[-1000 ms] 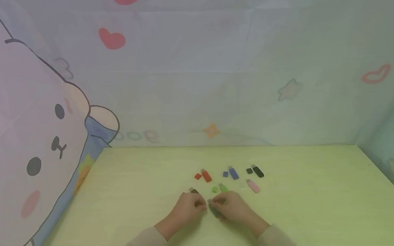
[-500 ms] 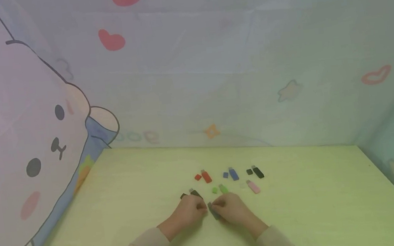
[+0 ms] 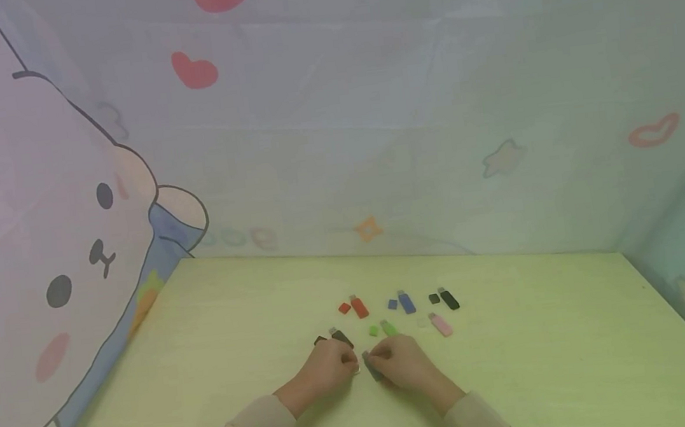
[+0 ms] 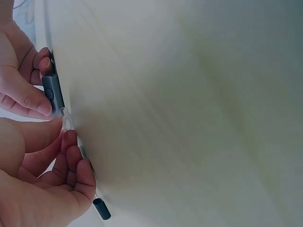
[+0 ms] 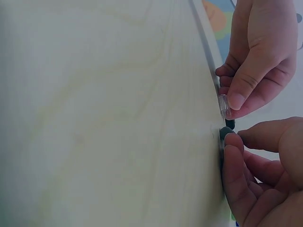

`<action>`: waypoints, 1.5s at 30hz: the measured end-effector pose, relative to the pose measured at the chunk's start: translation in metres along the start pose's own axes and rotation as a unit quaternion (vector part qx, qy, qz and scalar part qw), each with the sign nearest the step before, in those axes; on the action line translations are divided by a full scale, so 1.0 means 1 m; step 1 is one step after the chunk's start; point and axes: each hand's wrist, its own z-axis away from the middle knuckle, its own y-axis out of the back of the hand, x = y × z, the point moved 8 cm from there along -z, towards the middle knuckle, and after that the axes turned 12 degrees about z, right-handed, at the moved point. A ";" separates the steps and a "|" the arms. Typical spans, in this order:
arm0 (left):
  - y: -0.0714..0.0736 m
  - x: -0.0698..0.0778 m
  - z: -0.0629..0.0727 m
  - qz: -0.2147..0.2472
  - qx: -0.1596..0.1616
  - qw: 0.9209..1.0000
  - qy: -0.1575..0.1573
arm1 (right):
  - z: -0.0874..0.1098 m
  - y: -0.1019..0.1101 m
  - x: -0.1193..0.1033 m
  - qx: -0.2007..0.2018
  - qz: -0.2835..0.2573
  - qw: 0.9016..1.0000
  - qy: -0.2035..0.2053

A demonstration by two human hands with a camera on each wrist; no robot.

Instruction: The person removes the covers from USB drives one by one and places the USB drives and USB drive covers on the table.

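Note:
My left hand (image 3: 325,368) pinches a small clear cap (image 4: 67,119) between thumb and finger, just above the table. My right hand (image 3: 402,361) holds a grey USB stick (image 3: 371,366) between thumb and fingers, at a slant on or near the table. In the left wrist view the cap lies close to the stick's grey end (image 4: 53,94); in the right wrist view a small gap shows between them. Just beyond my left hand lie a dark USB stick (image 3: 341,338) and its dark cap (image 3: 320,340). Fingers hide part of the grey stick.
Behind the hands lie a red (image 3: 359,307), a blue (image 3: 406,302), a black (image 3: 449,298), a green (image 3: 389,328) and a pink USB stick (image 3: 440,325), each beside a small cap. The pale table (image 3: 556,358) ends at a printed cloth backdrop (image 3: 334,137).
Both hands have shifted slightly, uncovering more of the dark stick and cap. The metal plug seen earlier on the grey stick no longer shows. A pale edge now appears at my left fingertips.

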 end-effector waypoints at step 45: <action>0.053 0.023 0.017 0.005 0.036 0.999 -0.013 | 0.003 0.038 -0.031 0.057 0.065 0.995 0.054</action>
